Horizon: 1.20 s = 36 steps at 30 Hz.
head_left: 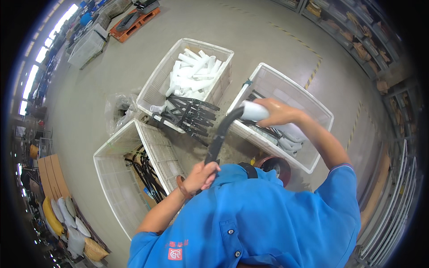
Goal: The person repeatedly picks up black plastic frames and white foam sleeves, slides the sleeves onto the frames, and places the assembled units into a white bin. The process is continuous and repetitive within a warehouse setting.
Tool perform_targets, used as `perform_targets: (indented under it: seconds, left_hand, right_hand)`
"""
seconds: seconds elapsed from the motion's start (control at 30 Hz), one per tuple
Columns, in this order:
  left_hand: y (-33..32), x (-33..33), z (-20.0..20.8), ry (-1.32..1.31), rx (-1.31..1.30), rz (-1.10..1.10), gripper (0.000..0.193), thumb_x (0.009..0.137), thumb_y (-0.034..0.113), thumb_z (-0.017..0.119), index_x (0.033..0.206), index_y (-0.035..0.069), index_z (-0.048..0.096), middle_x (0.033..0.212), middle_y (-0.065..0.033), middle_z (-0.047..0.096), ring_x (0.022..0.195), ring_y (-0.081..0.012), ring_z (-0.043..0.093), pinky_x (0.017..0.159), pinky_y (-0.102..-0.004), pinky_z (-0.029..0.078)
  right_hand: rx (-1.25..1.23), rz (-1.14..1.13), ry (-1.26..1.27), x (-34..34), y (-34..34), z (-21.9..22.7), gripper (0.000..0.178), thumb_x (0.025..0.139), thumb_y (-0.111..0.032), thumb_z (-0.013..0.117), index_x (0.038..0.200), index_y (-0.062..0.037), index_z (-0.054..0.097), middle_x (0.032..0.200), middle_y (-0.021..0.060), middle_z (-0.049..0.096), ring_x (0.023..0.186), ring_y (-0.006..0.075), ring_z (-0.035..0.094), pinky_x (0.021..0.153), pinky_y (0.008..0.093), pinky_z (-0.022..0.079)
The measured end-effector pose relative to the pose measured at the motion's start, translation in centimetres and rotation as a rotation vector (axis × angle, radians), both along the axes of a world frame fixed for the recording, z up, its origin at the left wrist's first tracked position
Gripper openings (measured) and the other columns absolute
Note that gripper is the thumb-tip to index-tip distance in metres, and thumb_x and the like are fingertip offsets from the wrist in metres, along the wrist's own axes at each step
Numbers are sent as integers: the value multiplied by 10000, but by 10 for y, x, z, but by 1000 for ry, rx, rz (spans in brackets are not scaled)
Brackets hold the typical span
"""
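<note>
The left hand [199, 177] grasps a bent black bar [218, 139] — the right hand [278, 112] clasps a white tube [253, 111] at its far end, near an open white-rimmed crate [287, 90].

One curved black tube [216, 145]; one white sleeve [254, 111] at its far end; two hands, the left [200, 177] low on the tube, the right [273, 112] on the sleeve; three white plastic crates [161, 75] near the tube; one orange pallet [134, 26] well beyond it.

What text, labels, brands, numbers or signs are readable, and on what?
Blue shirt: row of red characters, too small and blurred to quote.
Same shirt: red square emblem with white mark, no readable word.
White tube in right hand: no lettering visible.
</note>
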<state>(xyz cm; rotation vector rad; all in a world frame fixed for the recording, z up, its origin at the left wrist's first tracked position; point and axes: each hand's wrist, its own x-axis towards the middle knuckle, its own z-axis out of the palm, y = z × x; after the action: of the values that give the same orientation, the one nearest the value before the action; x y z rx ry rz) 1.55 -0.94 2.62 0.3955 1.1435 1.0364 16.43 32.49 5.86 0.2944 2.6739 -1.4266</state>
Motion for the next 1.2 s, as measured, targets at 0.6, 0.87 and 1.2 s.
perform_targets:
  seconds: [0.6, 0.87, 1.2]
  left_hand:
    - [-29, -26, 10, 8, 22, 146, 209, 919, 206, 701, 980, 56, 568, 564, 27, 492, 397, -47, 411, 356, -233, 301]
    - [-26, -40, 9, -58, 78, 42, 211, 901, 170, 717, 997, 48, 575, 592, 24, 505, 401, -48, 420, 365, -234, 311]
    - [-15, -74, -19, -275, 7, -116, 219, 880, 162, 717, 984, 22, 586, 614, 34, 515, 422, -27, 408, 369, -206, 284]
  right_hand:
    - [398, -24, 91, -77, -39, 21, 456, 719, -89, 714, 1163, -85, 607, 965, 194, 691, 942, 386, 667, 830, 448, 522]
    - [619, 445, 80, -127, -72, 61, 357, 684, -79, 726, 1029, -71, 631, 842, 177, 687, 858, 380, 677, 747, 454, 537]
    - [940, 608, 417, -126, -136, 9, 116, 765, -135, 623, 836, -69, 559, 745, 66, 591, 686, 251, 650, 625, 374, 510]
